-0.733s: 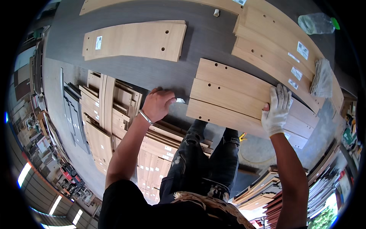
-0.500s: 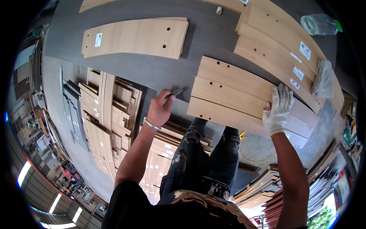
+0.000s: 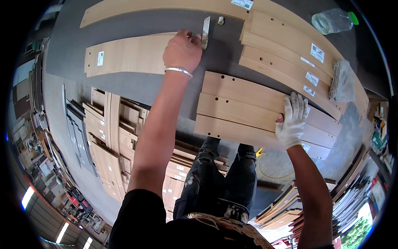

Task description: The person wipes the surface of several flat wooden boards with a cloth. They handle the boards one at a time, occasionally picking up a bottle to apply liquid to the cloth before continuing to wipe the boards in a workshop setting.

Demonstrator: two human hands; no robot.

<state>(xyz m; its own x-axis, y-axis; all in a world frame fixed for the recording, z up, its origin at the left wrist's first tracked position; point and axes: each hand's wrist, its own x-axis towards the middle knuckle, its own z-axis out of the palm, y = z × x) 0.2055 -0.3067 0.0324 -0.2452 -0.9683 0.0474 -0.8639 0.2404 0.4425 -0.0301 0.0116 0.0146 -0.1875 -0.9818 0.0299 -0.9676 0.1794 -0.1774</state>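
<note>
My bare left hand (image 3: 182, 50), with a silver bangle at the wrist, reaches over the right end of a curved wooden board (image 3: 128, 54). Its fingers are curled against a small putty knife (image 3: 205, 33), whose flat metal blade points away from me over the dark tabletop. To the right, my right hand (image 3: 293, 118) wears a white knitted glove with the thumb tip bare. It lies flat, fingers stretched out, across three light wooden boards (image 3: 240, 108) set side by side at the near table edge. Each board has dark round holes near its left end.
Stacked labelled boards (image 3: 286, 52) fill the far right, with a folded grey cloth (image 3: 342, 81) on them. A clear bottle with green cap (image 3: 333, 21) lies behind. A small whitish lump (image 3: 221, 20) sits on the dark table (image 3: 166, 23). More boards (image 3: 105, 162) are stacked lower left.
My left hand has moved forward with the putty knife, from the near table edge to the far curved board. The gloved right hand stays on the three boards; the whole view has shifted slightly.
</note>
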